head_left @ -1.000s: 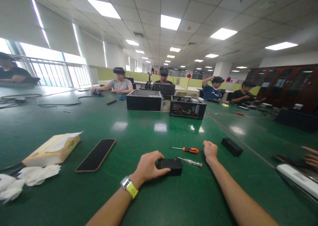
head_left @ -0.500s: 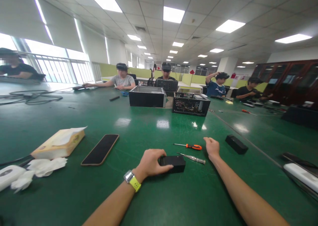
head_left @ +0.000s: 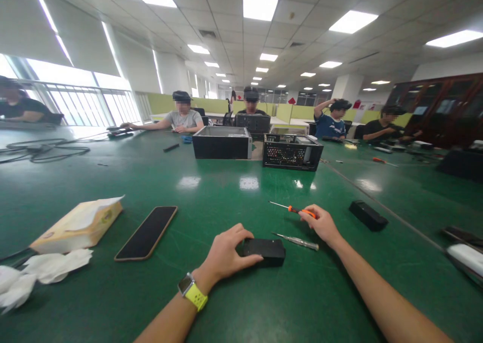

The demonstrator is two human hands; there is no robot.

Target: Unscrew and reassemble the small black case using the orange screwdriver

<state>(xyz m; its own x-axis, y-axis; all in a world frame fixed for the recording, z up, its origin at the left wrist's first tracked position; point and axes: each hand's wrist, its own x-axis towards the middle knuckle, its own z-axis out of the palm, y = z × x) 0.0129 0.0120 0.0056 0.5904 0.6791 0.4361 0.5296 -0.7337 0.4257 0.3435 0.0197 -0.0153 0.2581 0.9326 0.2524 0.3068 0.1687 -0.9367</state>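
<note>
Over left of the black box (head_left: pixel 270 250) sit one tissue pack (head_left: pixel 75 226), its print too blurred to read, and one phone (head_left: pixel 147 233). The left hand (head_left: pixel 228 251) clasps that box's left end on the counter (head_left: pixel 264 303). Right of the box: two screwdrivers, one silvery (head_left: pixel 298 241), one orange (head_left: pixel 296 210), the latter's handle pinched by the right hand (head_left: pixel 320 226), then a second black box (head_left: pixel 368 216).

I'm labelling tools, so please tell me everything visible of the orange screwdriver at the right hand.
The screwdriver has a thin, metallic-looking shaft and an orange and black handle, seemingly plastic. The right hand holds the handle, hiding part of it. The shaft points left and away from the person, beyond a slim clear-handled tool. Whether it touches the green table is unclear.
</note>
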